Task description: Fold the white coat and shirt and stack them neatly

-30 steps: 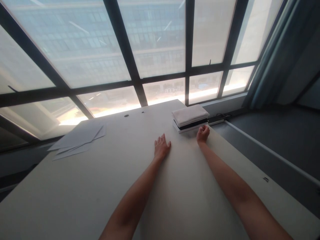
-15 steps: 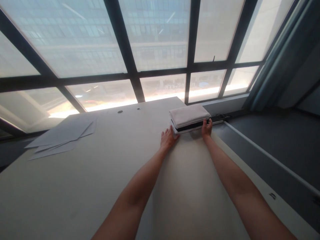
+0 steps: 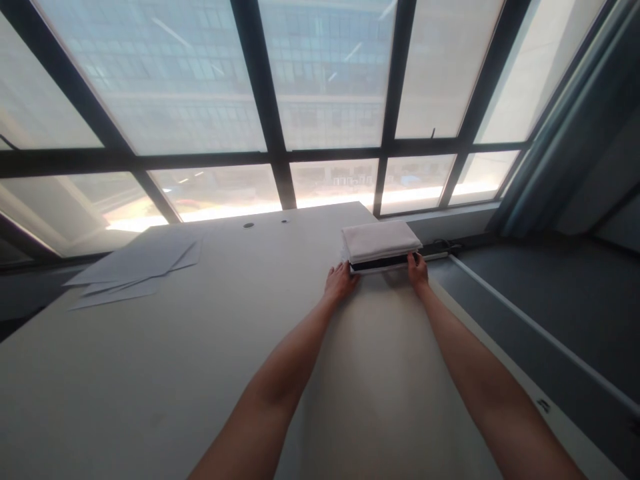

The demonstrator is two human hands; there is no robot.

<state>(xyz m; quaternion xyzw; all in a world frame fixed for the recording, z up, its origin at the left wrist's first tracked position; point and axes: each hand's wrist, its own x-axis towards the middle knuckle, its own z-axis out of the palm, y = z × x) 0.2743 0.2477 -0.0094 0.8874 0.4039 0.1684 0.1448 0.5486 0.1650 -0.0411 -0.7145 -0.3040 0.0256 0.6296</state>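
Observation:
A stack of folded cloths [image 3: 381,241] lies near the far right corner of the white table, pale pink on top. Below the pink layer shows a black one [image 3: 380,263], with a thin white layer beneath that. At the stack's near left corner my left hand [image 3: 341,283] rests low against it, fingers stretched forward and thumb along the front edge. My right hand [image 3: 418,269] has its fingers bent around the near right corner, by the black layer. The undersides of the fingers are hidden.
Several loose white paper sheets [image 3: 135,267] lie at the table's far left. Two cable holes sit near the back edge of the table [image 3: 225,333]. Beyond stand dark-framed windows [image 3: 330,157] and a blue-grey curtain [image 3: 555,140]. A pale rail [image 3: 540,330] runs along the right.
The view has shifted slightly, so the scene sits a little lower. My left fingers have come closer to the stack's front corner; my right fingers have closed more on the other corner.

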